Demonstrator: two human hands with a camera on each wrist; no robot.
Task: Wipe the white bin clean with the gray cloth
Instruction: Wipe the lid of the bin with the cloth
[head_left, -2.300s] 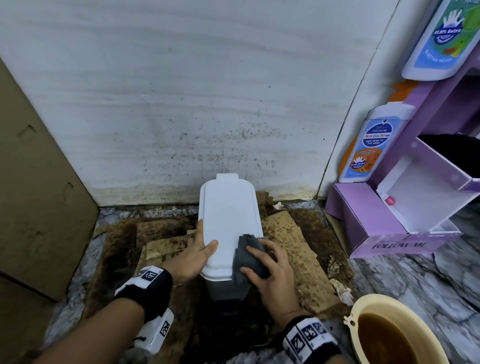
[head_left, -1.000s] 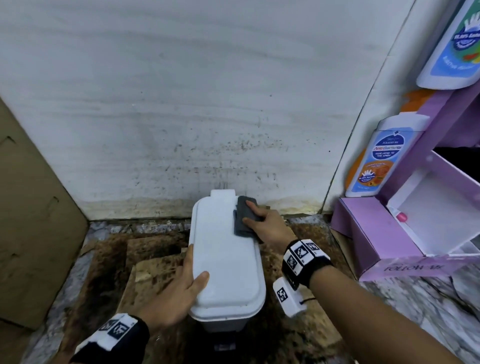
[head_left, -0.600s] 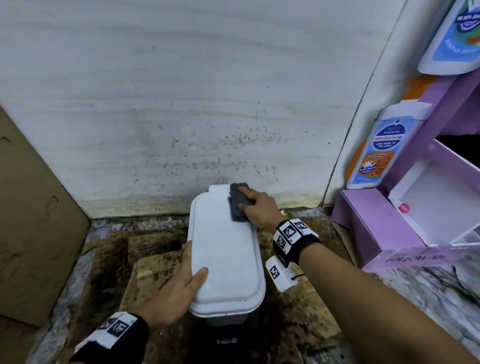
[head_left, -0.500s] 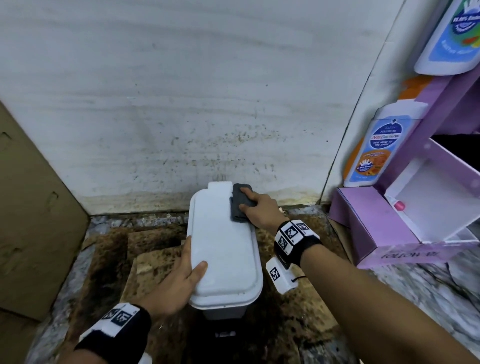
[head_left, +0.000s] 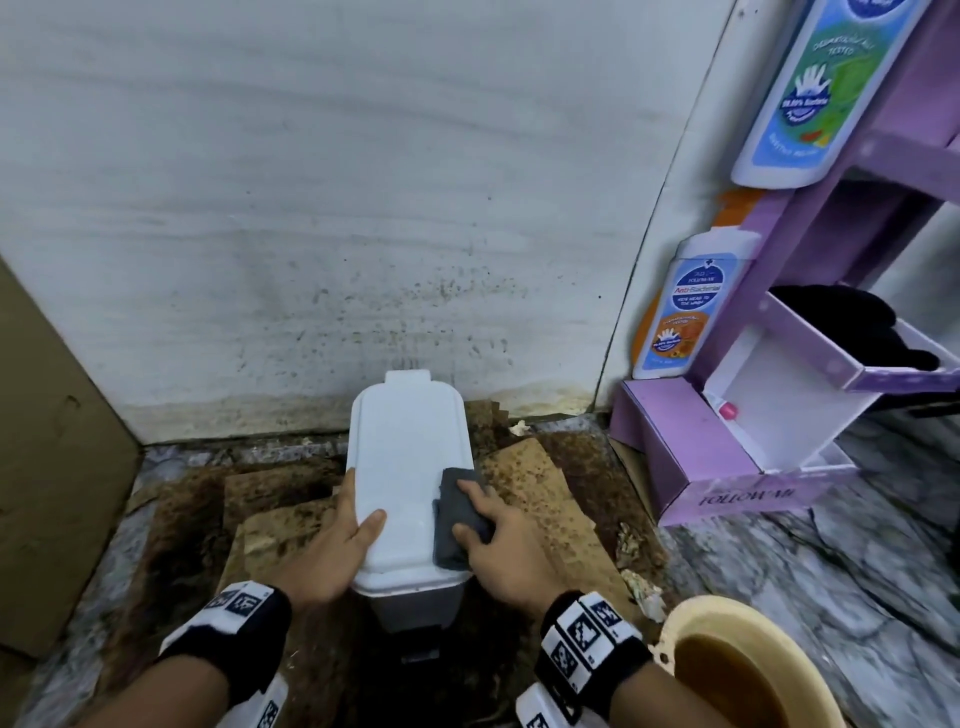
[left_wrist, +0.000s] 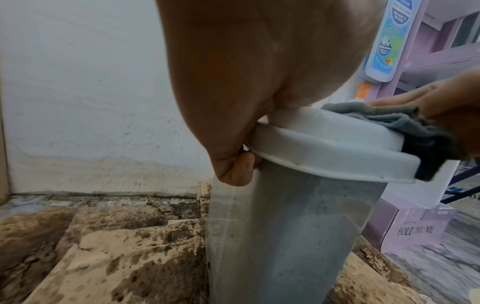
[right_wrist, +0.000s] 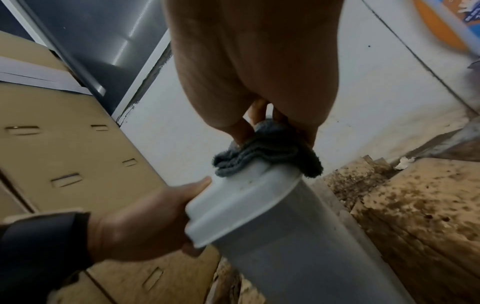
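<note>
The white bin (head_left: 405, 457) stands on the floor against the wall with its lid down. My left hand (head_left: 358, 506) grips the lid's left edge: thumb on top, fingers (left_wrist: 235, 166) curled under the rim. My right hand (head_left: 485, 527) holds the folded gray cloth (head_left: 457, 512) down on the near right part of the lid. Its fingers lie on top and its thumb bunches the cloth, which hangs over the lid's edge (left_wrist: 426, 150). The right wrist view shows the cloth (right_wrist: 270, 162) on the lid and the bin's grey speckled body (right_wrist: 298, 246) below.
Soiled wet cardboard (head_left: 535, 493) lies on the floor around the bin. A purple display stand (head_left: 691, 457) with bottle cutouts (head_left: 680, 306) stands to the right. A yellow basin of brown water (head_left: 727, 670) sits near right. A cardboard panel (head_left: 47, 467) stands left.
My right hand has drawn the cloth from the far end of the lid back to its near right end. My left hand has kept its grip on the left edge.
</note>
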